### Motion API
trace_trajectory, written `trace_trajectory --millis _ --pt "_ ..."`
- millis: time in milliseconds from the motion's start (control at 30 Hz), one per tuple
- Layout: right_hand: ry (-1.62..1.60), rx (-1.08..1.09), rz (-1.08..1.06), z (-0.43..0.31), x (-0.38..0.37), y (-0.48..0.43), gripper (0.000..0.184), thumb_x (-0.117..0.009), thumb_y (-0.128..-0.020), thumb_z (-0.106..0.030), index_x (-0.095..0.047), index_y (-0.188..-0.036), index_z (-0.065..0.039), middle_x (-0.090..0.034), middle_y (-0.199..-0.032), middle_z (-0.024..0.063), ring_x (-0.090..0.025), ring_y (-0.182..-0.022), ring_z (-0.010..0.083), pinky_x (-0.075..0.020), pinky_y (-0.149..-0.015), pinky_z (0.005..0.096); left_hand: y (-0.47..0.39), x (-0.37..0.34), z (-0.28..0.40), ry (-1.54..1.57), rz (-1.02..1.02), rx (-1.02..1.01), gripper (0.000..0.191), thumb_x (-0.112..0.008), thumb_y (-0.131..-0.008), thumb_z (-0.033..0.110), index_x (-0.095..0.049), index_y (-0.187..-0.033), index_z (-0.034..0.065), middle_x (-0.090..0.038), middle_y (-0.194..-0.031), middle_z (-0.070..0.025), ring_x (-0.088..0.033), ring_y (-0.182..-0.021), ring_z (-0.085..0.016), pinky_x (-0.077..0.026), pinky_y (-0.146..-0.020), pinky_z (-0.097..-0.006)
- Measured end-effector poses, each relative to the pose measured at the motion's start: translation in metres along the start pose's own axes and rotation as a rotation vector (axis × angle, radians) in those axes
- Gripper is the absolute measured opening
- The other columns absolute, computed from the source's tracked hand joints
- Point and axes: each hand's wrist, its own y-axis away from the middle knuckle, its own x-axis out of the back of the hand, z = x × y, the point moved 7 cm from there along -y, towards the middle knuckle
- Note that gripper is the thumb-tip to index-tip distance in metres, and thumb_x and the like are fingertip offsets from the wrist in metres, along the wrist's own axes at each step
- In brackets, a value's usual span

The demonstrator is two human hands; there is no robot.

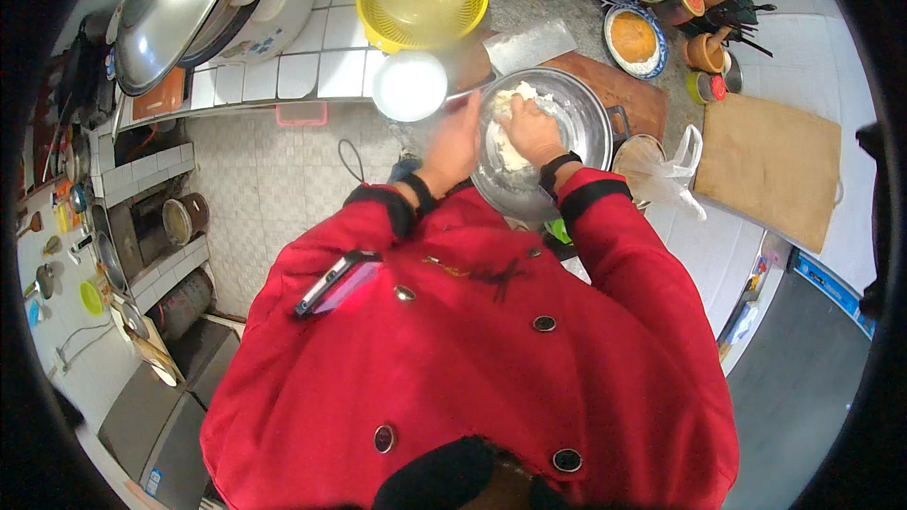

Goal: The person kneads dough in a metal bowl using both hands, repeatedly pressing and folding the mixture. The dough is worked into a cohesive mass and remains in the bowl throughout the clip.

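A shiny metal basin (588, 120) holds a pale, crumbly mass of dough (510, 149). At the basin's left rim is my left hand (457, 145), gripping its edge, with some of the fingers hidden. My right hand (531, 129) is down inside, its bent fingers pressed into the dough and partly covered by it. Just beyond my left hand stands a white bowl (409, 86). Behind the basin, a broad cleaver blade (531, 46) lies on a brown wooden cutting board (627, 95), which reaches out past the basin's right side.
A yellow colander (368, 3) stands behind the white bowl. Right of the basin are a container with a clear plastic bag (677, 170) and a tan board (769, 166). A blue-rimmed plate (657, 57) bears orange food. Far left stands a big pot with a metal lid (181, 7).
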Motion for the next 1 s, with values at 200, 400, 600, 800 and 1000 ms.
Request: trace_trajectory --millis 200,400,600,800,1000 --pt "-0.033 -0.088 0.050 0.013 -0.004 -0.013 0.046 -0.058 -0.091 -0.045 -0.044 -0.108 -0.004 -0.064 -0.093 0.0202 -0.067 -0.081 0.0392 -0.0547 -0.068 0.0480 0.003 -0.001 0.001 0.012 -0.004 0.034 0.064 -0.052 -0.080 -0.002 -0.031 -0.140 -0.0085 -0.059 -0.110 -0.0280 -0.057 -0.097 -0.045 -0.046 -0.083 -0.0497" --pt "-0.180 -0.129 0.190 0.015 0.008 0.004 0.055 -0.061 -0.089 -0.047 -0.044 -0.116 -0.002 -0.065 -0.099 0.0223 -0.066 -0.085 0.0400 -0.0534 -0.072 0.0483 0.003 0.004 0.005 0.029 0.066 -0.055 0.064 -0.052 -0.081 -0.002 -0.030 -0.141 -0.0083 -0.059 -0.110 -0.0288 -0.057 -0.099 -0.045 -0.046 -0.085 -0.0492" --pt "-0.200 -0.189 0.221 0.018 0.020 0.002 0.050 -0.062 -0.089 -0.044 -0.057 -0.114 0.000 -0.065 -0.103 0.0248 -0.063 -0.093 0.0425 -0.0504 -0.077 0.0501 0.005 0.003 0.005 -0.002 0.067 -0.056 0.061 -0.050 -0.085 0.000 -0.030 -0.141 -0.0086 -0.059 -0.111 -0.0289 -0.057 -0.100 -0.045 -0.046 -0.087 -0.0486" --pt "-0.302 -0.323 0.334 0.033 0.027 0.014 0.045 -0.056 -0.094 -0.041 -0.060 -0.101 0.003 -0.059 -0.100 0.0310 -0.059 -0.092 0.0484 -0.0475 -0.079 0.0528 0.003 -0.003 -0.002 -0.002 0.010 0.018 0.059 -0.049 -0.087 0.002 -0.029 -0.141 -0.0083 -0.059 -0.109 -0.0285 -0.058 -0.097 -0.045 -0.046 -0.085 -0.0488" --pt "-0.227 -0.319 0.127 0.013 0.022 0.030 0.060 -0.059 -0.091 -0.045 -0.048 -0.130 -0.001 -0.047 -0.124 0.0309 -0.054 -0.108 0.0482 -0.0465 -0.091 0.0514 0.003 -0.005 -0.003 -0.017 0.010 0.011 0.059 -0.051 -0.088 0.003 -0.030 -0.141 -0.0074 -0.059 -0.110 -0.0273 -0.058 -0.098 -0.043 -0.047 -0.084 -0.0480"
